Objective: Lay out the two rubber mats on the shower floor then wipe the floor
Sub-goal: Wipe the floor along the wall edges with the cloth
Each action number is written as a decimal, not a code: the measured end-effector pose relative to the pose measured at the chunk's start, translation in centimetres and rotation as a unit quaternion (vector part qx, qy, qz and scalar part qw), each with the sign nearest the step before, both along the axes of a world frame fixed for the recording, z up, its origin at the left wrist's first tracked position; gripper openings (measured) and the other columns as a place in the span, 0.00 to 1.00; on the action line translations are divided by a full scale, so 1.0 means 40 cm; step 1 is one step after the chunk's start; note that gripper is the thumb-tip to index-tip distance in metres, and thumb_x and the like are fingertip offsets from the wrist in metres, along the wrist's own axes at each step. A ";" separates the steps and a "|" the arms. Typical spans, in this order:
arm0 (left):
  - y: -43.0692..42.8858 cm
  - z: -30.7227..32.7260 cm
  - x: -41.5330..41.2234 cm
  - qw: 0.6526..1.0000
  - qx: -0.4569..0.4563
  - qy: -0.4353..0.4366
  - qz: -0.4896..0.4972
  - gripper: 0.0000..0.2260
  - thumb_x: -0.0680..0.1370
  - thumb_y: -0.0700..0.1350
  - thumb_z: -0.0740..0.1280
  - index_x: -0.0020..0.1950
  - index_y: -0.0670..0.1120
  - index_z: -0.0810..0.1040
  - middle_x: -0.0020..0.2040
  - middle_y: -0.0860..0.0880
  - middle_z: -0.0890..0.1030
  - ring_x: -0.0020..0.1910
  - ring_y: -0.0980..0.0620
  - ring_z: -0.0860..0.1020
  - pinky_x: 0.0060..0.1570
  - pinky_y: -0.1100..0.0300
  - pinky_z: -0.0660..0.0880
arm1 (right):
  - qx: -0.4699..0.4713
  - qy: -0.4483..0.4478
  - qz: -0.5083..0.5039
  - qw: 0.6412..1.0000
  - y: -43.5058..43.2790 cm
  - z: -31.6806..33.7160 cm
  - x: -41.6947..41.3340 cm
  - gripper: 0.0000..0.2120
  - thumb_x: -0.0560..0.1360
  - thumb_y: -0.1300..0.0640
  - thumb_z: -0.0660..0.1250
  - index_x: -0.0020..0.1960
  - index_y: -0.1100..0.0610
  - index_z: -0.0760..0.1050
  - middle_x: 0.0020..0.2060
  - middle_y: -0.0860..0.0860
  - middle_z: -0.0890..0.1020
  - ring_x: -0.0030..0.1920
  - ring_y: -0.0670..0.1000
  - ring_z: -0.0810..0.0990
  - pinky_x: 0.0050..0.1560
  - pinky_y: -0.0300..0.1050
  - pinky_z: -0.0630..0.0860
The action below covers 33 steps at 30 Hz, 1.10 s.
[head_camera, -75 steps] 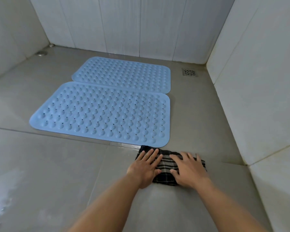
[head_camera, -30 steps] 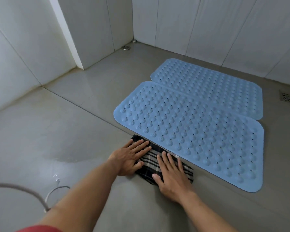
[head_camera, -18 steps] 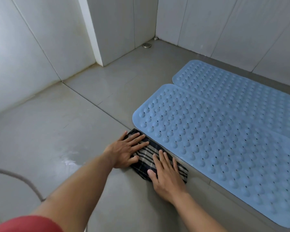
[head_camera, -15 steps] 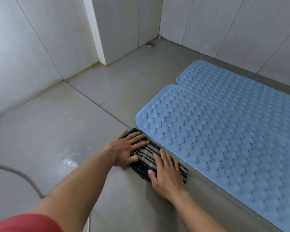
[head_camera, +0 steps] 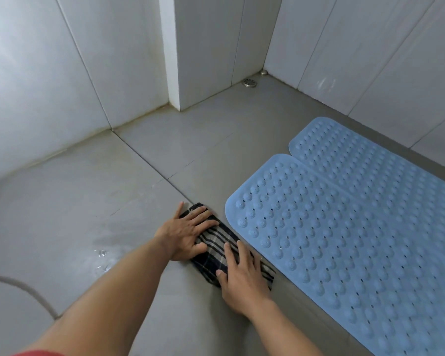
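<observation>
Checked cloth point(head_camera: 217, 249) is pressed flat on the floor point(head_camera: 88, 201) under the left hand point(head_camera: 188, 233) and right hand point(head_camera: 243, 281), fingers spread, seemingly touching the near mat point(head_camera: 344, 240) on its right.

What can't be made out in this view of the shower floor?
Cut by the head view's edge: right ends of near mat and far mat.
Under left hand and right hand: ends of the checked cloth.
Off the left edge, behind the forearm: grey cord.
Too small to identify: round fitting in the corner.
</observation>
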<state>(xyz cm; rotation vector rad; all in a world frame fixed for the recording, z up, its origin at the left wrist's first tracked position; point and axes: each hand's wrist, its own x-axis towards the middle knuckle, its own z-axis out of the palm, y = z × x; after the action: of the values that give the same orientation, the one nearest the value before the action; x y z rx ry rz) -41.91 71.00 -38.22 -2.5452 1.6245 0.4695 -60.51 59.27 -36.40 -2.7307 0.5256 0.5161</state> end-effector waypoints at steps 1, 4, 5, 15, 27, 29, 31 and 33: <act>0.005 0.001 0.015 1.000 0.003 -0.005 0.008 0.38 0.71 0.66 0.38 0.81 0.58 0.49 0.82 0.52 0.46 0.80 0.53 0.40 0.74 0.38 0.33 | 0.000 0.000 0.007 1.000 0.008 -0.004 0.015 0.32 0.84 0.44 0.50 0.82 0.54 0.42 0.80 0.59 0.42 0.80 0.58 0.40 0.77 0.57 0.37; 0.015 0.001 0.062 0.999 0.020 -0.014 0.029 0.39 0.70 0.67 0.36 0.81 0.57 0.49 0.82 0.53 0.45 0.80 0.53 0.39 0.75 0.39 0.33 | 0.006 -0.006 0.011 1.000 0.022 -0.023 0.075 0.32 0.83 0.44 0.49 0.81 0.54 0.40 0.81 0.57 0.43 0.80 0.56 0.40 0.77 0.57 0.37; 0.014 -0.001 0.082 0.999 0.021 -0.016 0.035 0.39 0.70 0.67 0.36 0.81 0.57 0.49 0.82 0.53 0.45 0.80 0.53 0.39 0.75 0.39 0.34 | 0.007 -0.012 0.009 1.000 0.023 -0.032 0.097 0.32 0.83 0.44 0.48 0.81 0.53 0.40 0.81 0.57 0.44 0.80 0.55 0.40 0.77 0.57 0.38; 0.051 -0.003 0.270 0.997 0.047 -0.026 0.052 0.36 0.71 0.67 0.37 0.81 0.61 0.43 0.82 0.54 0.40 0.80 0.53 0.37 0.75 0.37 0.36 | 0.031 -0.027 0.006 0.999 0.057 -0.049 0.277 0.32 0.83 0.44 0.48 0.81 0.57 0.43 0.81 0.57 0.46 0.80 0.55 0.42 0.77 0.57 0.38; 0.007 -0.008 0.438 0.994 0.084 -0.041 0.062 0.34 0.70 0.69 0.32 0.77 0.65 0.33 0.80 0.55 0.35 0.80 0.51 0.37 0.75 0.36 0.38 | 0.081 -0.005 -0.085 0.993 0.054 -0.039 0.437 0.29 0.85 0.46 0.42 0.81 0.57 0.38 0.81 0.57 0.42 0.80 0.56 0.39 0.78 0.56 0.39; -0.010 -0.010 0.468 0.992 0.094 -0.050 0.060 0.34 0.70 0.69 0.32 0.77 0.64 0.32 0.80 0.55 0.34 0.79 0.50 0.36 0.75 0.35 0.38 | 0.083 0.004 -0.073 0.994 0.025 -0.048 0.470 0.29 0.85 0.47 0.43 0.81 0.58 0.37 0.80 0.57 0.40 0.80 0.56 0.37 0.78 0.57 0.39; -0.029 -0.016 0.498 0.991 0.107 -0.060 0.054 0.34 0.71 0.68 0.33 0.76 0.64 0.30 0.79 0.54 0.32 0.79 0.49 0.35 0.75 0.34 0.39 | 0.083 0.012 -0.070 0.994 0.001 -0.052 0.500 0.30 0.85 0.47 0.44 0.81 0.57 0.36 0.80 0.57 0.38 0.79 0.57 0.36 0.78 0.58 0.38; -0.049 -0.022 0.522 0.990 0.118 -0.065 0.047 0.33 0.72 0.68 0.34 0.76 0.64 0.28 0.78 0.54 0.30 0.79 0.49 0.34 0.75 0.35 0.40 | 0.086 0.018 -0.075 0.993 -0.028 -0.056 0.527 0.30 0.85 0.48 0.45 0.80 0.57 0.34 0.79 0.57 0.36 0.79 0.57 0.34 0.78 0.58 0.36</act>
<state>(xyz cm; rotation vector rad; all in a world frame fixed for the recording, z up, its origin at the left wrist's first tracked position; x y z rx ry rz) -21.04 69.05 -39.10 -2.4273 1.3249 0.4636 -39.41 58.14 -38.66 -2.4999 0.6562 0.5461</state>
